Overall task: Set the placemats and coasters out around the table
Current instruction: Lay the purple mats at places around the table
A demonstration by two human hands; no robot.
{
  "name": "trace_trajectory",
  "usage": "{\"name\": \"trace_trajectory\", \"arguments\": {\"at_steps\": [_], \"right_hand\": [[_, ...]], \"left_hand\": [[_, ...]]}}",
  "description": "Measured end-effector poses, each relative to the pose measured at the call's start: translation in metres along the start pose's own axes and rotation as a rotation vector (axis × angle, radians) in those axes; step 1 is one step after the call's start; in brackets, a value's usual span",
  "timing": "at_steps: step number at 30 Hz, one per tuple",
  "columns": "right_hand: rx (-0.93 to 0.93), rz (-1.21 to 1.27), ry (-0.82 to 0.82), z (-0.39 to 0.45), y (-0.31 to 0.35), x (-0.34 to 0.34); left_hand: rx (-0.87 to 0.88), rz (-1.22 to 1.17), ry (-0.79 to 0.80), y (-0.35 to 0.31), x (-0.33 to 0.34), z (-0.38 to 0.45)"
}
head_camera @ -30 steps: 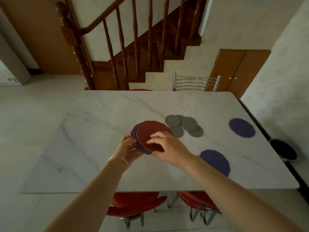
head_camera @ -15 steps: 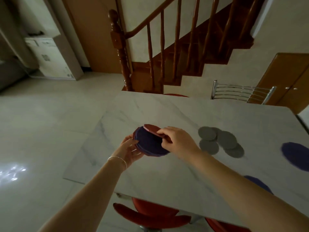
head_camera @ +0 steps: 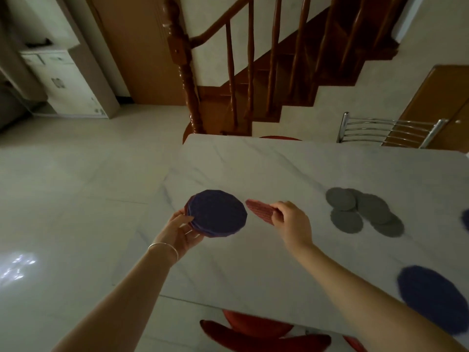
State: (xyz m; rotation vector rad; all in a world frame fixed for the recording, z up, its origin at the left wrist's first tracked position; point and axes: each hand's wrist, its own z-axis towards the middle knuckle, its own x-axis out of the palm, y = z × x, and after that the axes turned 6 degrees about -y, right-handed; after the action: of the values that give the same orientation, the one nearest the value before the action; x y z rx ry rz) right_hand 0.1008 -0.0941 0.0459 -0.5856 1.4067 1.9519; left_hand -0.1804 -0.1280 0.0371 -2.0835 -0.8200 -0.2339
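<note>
My left hand holds a small stack of round placemats, purple one on top, above the left part of the white marble table. Just right of the stack, my right hand pinches a single red placemat, tilted and clear of the stack. Several grey round coasters lie overlapping on the table further right. A purple placemat lies flat near the table's front right edge. Another purple placemat shows only partly at the right border.
Red chairs are tucked under the table's near edge. A metal chair back stands at the far side. A wooden staircase with a banister post rises behind the table. Tiled floor lies to the left.
My right hand has pulled the red placemat off the stack and moved it to the right. The view has swung left, so the table sits further right in the frame.
</note>
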Motion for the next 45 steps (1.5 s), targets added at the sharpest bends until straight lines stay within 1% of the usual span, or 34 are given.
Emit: {"name": "trace_trajectory", "arguments": {"at_steps": [2,4,7,10,13,17,23,24,27,28,29,30,32,34,35,36,37,38,40,41,42,45], "right_hand": [[-0.005,-0.035,0.037,-0.022,0.003,0.022],[-0.002,-0.028,0.110,-0.049,0.008,0.044],[0.055,-0.050,0.179,-0.090,0.020,0.076],[0.076,-0.101,0.197,-0.115,0.030,0.095],[0.106,-0.132,0.185,-0.122,0.034,0.102],[0.130,-0.230,0.181,-0.127,0.035,0.111],[0.192,-0.272,0.173,-0.136,0.030,0.115],[0.199,-0.282,0.194,-0.139,0.028,0.116],[0.192,-0.332,0.359,-0.152,0.023,0.118],[0.181,-0.347,0.390,-0.154,0.023,0.117],[0.178,-0.346,0.382,-0.154,0.024,0.115],[0.185,-0.330,0.327,-0.150,0.029,0.112],[0.211,-0.264,0.099,-0.133,0.047,0.103],[0.167,-0.171,-0.153,-0.106,0.073,0.094],[0.117,-0.123,-0.235,-0.092,0.087,0.090],[0.062,-0.068,-0.256,-0.078,0.102,0.087],[0.006,-0.013,-0.209,-0.066,0.116,0.084],[-0.046,0.014,-0.110,-0.056,0.127,0.084],[-0.109,-0.020,0.124,-0.041,0.142,0.088],[-0.120,-0.045,0.202,-0.037,0.146,0.090],[-0.123,-0.059,0.239,-0.033,0.147,0.092],[-0.142,-0.053,0.255,-0.017,0.151,0.092]], "left_hand": [[-0.022,0.001,0.010,-0.010,-0.015,0.010],[-0.047,0.016,0.028,-0.020,-0.030,0.017],[-0.073,0.083,0.042,-0.035,-0.051,0.025],[-0.104,0.099,0.050,-0.049,-0.065,0.032],[-0.132,0.110,0.083,-0.053,-0.067,0.036],[-0.161,0.135,0.118,-0.044,-0.063,0.036],[-0.197,0.153,0.155,-0.031,-0.063,0.033],[-0.199,0.150,0.161,-0.030,-0.064,0.033],[-0.206,0.146,0.173,-0.029,-0.067,0.033],[-0.207,0.150,0.175,-0.030,-0.068,0.033],[-0.205,0.156,0.177,-0.030,-0.069,0.033],[-0.200,0.161,0.177,-0.031,-0.070,0.033],[-0.194,0.159,0.175,-0.033,-0.070,0.033],[-0.188,0.149,0.175,-0.034,-0.066,0.033],[-0.185,0.142,0.180,-0.034,-0.064,0.032],[-0.183,0.136,0.188,-0.034,-0.061,0.032],[-0.178,0.139,0.195,-0.034,-0.057,0.031],[-0.172,0.151,0.199,-0.034,-0.054,0.030],[-0.155,0.179,0.209,-0.037,-0.048,0.028],[-0.148,0.186,0.215,-0.039,-0.046,0.026],[-0.139,0.188,0.221,-0.042,-0.044,0.025],[-0.110,0.192,0.220,-0.056,-0.042,0.026]]}}
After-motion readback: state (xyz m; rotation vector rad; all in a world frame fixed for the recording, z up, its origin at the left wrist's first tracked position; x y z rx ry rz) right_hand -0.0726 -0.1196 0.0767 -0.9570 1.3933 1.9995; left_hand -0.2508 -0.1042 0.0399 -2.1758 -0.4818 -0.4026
